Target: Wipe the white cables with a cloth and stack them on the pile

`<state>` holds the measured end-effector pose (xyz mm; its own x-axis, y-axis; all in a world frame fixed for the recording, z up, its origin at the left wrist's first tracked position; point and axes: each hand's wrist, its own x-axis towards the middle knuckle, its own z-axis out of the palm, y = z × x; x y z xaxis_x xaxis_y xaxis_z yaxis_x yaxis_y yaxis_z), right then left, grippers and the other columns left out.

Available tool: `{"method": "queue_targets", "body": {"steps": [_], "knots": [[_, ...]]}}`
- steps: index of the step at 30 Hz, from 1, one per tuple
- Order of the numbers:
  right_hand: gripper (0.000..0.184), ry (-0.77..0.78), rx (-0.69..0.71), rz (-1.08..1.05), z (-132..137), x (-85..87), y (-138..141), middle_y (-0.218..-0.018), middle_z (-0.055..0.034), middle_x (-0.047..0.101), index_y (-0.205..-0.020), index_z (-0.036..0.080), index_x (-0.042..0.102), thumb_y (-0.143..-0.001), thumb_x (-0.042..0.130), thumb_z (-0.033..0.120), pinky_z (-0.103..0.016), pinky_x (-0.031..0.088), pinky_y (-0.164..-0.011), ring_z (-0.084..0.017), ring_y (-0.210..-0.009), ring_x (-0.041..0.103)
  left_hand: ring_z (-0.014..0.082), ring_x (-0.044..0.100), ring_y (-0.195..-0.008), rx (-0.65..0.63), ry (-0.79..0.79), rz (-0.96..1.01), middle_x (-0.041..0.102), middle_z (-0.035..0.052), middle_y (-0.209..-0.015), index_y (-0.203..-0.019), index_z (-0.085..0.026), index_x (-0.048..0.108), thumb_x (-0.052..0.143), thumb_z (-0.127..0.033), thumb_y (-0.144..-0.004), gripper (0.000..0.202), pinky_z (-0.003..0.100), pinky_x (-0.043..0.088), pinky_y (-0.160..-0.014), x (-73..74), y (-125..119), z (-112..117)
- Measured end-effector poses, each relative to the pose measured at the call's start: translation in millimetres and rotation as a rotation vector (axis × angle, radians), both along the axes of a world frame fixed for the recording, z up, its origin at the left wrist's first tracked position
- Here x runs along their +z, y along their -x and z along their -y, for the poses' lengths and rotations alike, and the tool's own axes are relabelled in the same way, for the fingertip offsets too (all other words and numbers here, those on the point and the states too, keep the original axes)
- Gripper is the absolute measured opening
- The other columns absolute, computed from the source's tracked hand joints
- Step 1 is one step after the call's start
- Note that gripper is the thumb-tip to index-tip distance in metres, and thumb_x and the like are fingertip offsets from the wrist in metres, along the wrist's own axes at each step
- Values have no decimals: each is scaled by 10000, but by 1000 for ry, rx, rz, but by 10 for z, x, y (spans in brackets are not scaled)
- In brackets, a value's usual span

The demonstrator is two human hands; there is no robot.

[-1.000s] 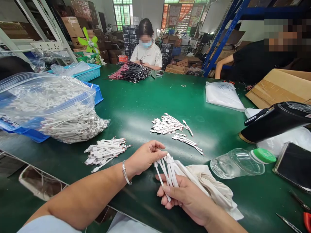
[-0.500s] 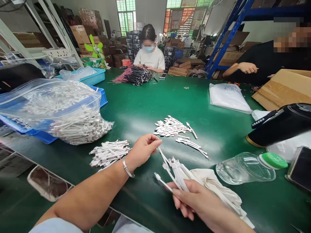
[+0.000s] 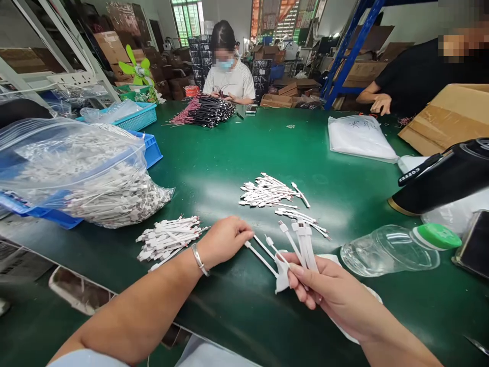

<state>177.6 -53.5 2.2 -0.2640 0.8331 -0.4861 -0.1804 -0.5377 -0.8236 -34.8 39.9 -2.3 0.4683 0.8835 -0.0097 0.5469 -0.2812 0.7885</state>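
Observation:
My right hand (image 3: 328,280) grips a bundle of short white cables (image 3: 305,244) with small plugs, fanned upward from the fingers. Two more white cables (image 3: 263,260) slant from beside that hand toward my left. The fingers of my left hand (image 3: 225,242) are pinched together at the end of one of these. A white cloth (image 3: 282,278) lies partly hidden beneath my right hand. Left of my left wrist is a pile of white cables (image 3: 166,237). Beyond my hands lie another pile (image 3: 267,191) and a small row of cables (image 3: 301,216).
A clear bag full of cables (image 3: 110,193) rests in a blue tray (image 3: 153,150) on the left. At right are a clear jar with a green lid (image 3: 389,252), a black tumbler (image 3: 439,178) and a phone (image 3: 476,244). Two people sit across the green table (image 3: 214,158).
My right hand has risen and moved right with the bundle, its cables now more upright. My left hand has lowered slightly. The view has shifted a little.

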Motion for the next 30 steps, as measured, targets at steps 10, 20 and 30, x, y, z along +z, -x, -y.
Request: {"method": "queue_targets", "body": {"steps": [10,20,30], "knots": [[334,79,124,-120,93,-153,320,-656,9,588,-873,134,639,-702,712,411,-151,359,-432,-45,-500,501,88,414,-535,-52,263,217,479,-37,-591,-668,-175,459,389,-531,-859,410,214,341,-533,34,-220,298],[363,103,144,-226,66,-174,285,-672,1,604,-995,136,618,-724,709,361,-139,300,-425,-37,-503,503,80,402,-499,-16,423,195,477,-39,-535,-632,-167,441,477,-448,-806,333,204,329,-495,88,-174,254],[402,89,244,-165,111,-246,341,-689,-14,620,-1036,126,611,-729,695,371,-168,281,-443,-62,-532,527,83,459,-543,-36,581,325,525,-22,-628,-711,-147,497,560,-533,-745,393,216,384,-538,47,-215,261]]}}
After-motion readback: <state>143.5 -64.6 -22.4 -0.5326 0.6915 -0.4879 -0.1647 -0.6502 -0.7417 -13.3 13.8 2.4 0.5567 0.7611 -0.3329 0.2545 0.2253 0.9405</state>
